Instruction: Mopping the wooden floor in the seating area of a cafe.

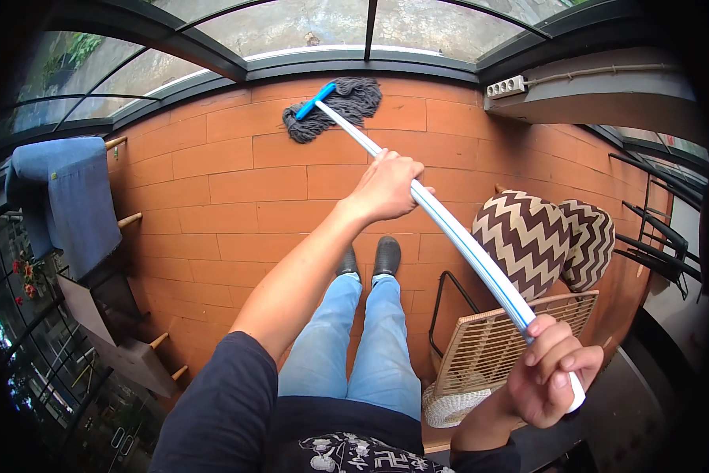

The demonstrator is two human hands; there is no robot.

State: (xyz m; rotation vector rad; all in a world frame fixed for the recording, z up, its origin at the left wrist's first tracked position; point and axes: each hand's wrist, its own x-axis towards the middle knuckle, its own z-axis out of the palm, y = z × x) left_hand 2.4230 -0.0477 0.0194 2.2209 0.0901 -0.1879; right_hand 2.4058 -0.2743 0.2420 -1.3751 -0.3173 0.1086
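A mop with a white and blue striped handle (472,251) slants across the view from far middle to near right. Its grey string head (356,101), joined by a blue clamp (315,102), lies spread on the floor close to the window frame. Partway down the handle, my left hand (387,188) is wrapped round it. Near the top end, my right hand (554,372) grips the same handle, its fingers curled about it.
Orange-brown tiles (264,180) cover the floor. On the right are zigzag-patterned cushioned seats (520,240) and a rattan chair (520,335). A denim-covered chair (82,197) stands left. A power strip (506,87) sits on the ledge by the far windows.
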